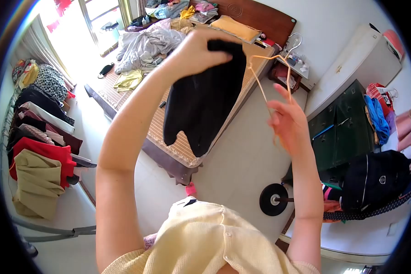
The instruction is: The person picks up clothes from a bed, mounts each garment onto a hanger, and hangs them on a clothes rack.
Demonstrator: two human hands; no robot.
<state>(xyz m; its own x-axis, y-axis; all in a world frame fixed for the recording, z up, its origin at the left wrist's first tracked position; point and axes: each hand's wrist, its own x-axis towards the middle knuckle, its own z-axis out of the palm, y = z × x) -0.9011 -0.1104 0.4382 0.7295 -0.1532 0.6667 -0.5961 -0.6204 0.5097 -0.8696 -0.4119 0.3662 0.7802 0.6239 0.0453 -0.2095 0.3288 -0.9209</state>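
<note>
Raised in front of me, my left hand is closed on the top edge of black pants. The pants hang down over the bed, with two leg ends at the bottom. To the right, my right hand grips a thin orange hanger, its fingers partly blurred. The hanger is tilted, and its pale hook points up and to the right. A gap separates the hanger from the pants.
Beyond the pants stands a bed with a mat, a rumpled grey quilt and an orange pillow. Clothes hang on a rack at left. A dark green cabinet and a barbell plate are at right.
</note>
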